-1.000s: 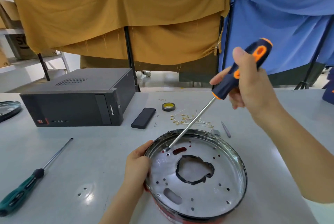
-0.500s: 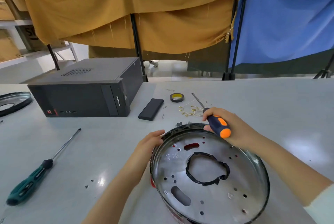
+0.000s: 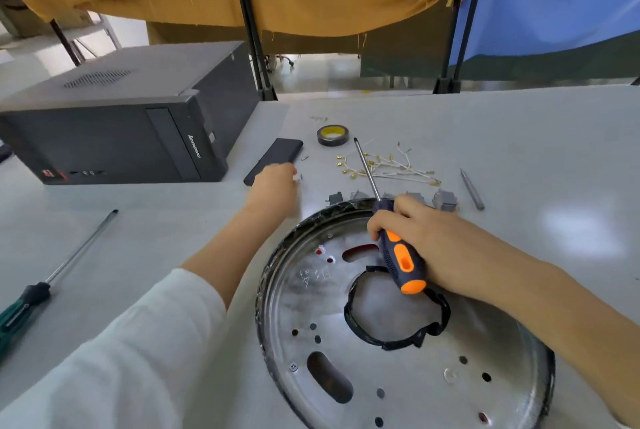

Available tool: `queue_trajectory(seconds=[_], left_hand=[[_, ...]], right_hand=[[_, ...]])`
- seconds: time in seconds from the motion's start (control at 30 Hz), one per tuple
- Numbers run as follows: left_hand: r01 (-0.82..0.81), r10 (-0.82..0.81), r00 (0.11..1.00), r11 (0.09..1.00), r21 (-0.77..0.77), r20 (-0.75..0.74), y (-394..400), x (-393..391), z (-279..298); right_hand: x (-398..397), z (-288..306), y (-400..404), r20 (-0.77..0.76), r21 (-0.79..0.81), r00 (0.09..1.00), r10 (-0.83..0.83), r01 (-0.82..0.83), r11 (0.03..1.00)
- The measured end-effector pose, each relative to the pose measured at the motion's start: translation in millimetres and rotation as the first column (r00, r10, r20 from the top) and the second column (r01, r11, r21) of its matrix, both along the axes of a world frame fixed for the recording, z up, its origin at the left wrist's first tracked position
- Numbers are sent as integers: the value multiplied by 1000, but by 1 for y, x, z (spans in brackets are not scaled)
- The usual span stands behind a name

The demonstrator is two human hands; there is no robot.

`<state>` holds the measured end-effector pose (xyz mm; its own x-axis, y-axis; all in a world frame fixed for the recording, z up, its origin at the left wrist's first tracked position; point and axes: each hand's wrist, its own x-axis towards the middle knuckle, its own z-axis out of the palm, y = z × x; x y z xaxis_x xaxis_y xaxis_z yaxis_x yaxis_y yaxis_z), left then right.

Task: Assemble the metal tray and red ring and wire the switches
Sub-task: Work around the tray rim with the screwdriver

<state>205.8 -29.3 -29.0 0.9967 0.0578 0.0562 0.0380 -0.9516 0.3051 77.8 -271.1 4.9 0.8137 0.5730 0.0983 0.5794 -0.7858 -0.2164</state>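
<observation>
The round metal tray (image 3: 398,380) lies in front of me, with red (image 3: 360,250) showing through a slot and a black ring (image 3: 398,335) round its centre hole. My right hand (image 3: 436,241) grips the orange-and-dark screwdriver (image 3: 398,255) over the tray's far rim, with the shaft pointing away from me. My left hand (image 3: 273,186) reaches past the tray to the table, fingertips at a small pale piece (image 3: 299,178). Blur hides whether it pinches the piece. Grey switches (image 3: 445,200) sit behind the rim, and wires with brass terminals (image 3: 384,165) lie beyond them.
A black computer case (image 3: 121,127) stands at the back left, with a flat black device (image 3: 277,156) beside it. A tape roll (image 3: 333,135) and a thin metal tool (image 3: 471,189) lie at the back. A green-handled screwdriver (image 3: 20,304) lies at the left.
My right hand brought the screwdriver down from above the tray to its far rim. My left hand let go of the tray's rim and moved forward to the table by the black device.
</observation>
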Motion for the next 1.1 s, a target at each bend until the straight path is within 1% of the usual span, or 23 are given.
queue_trajectory(seconds=[0.07, 0.3, 0.37, 0.4, 0.43, 0.47, 0.5, 0.57, 0.67, 0.73, 0.77, 0.83, 0.87, 0.93, 1.0, 1.07, 1.1], left_hand=[[-13, 13, 1000, 999, 40, -4, -1, 8, -6], [4, -5, 998, 1000, 15, 66, -4, 15, -12], [-2, 6, 996, 999, -46, 87, -6, 8, -9], [-5, 17, 995, 994, -110, 102, -6, 3, -6], [-8, 31, 993, 978, -206, 112, -6, -3, -3], [-8, 47, 992, 946, -325, 115, -7, -11, 1], [-3, 62, 991, 894, -447, 117, -8, -21, 7], [23, 71, 990, 764, -645, 119, -8, -43, 22], [68, 54, 991, 595, -801, 124, -6, -80, 45], [103, 4, 993, 496, -862, 120, -3, -104, 58], [121, -29, 992, 464, -878, 122, -3, -116, 64], [158, -101, 987, 441, -883, 127, -2, -138, 72], [176, -142, 982, 431, -885, 127, -2, -148, 75], [204, -217, 968, 396, -895, 124, -4, -165, 77], [216, -256, 959, 388, -896, 120, -5, -178, 76], [237, -273, 953, 408, -881, 130, -6, -188, 73], [248, -276, 951, 417, -874, 139, -6, -193, 72]], right_hand=[[0, 0, 0, -16, 3, 1000, 1, -1, 1000], [1, 1, 2, -43, 12, 999, -2, 3, 1000], [1, 1, 3, -48, 11, 999, -9, 10, 1000], [1, 1, 3, -46, 8, 999, -13, 14, 1000], [1, 0, 3, -40, 6, 999, -17, 17, 1000], [0, 0, 4, -38, 5, 999, -24, 25, 1000], [-1, 0, 4, -39, 12, 999, -33, 34, 999], [-5, 0, 7, -50, 34, 997, -57, 59, 998], [-14, 1, 14, -64, 68, 991, -114, 118, 991], [-20, 2, 18, -71, 128, 989, -128, 136, 982], [-22, 3, 20, -84, 179, 988, -129, 142, 973], [-27, 8, 21, -121, 329, 986, -112, 147, 933], [-30, 12, 22, -166, 428, 982, -91, 154, 890], [-39, 21, 25, -249, 649, 968, 26, 146, 747], [-48, 30, 29, -199, 795, 975, 101, 101, 598], [-55, 38, 33, -121, 844, 987, 104, 47, 535], [-59, 41, 36, -106, 858, 988, 115, 33, 513]])
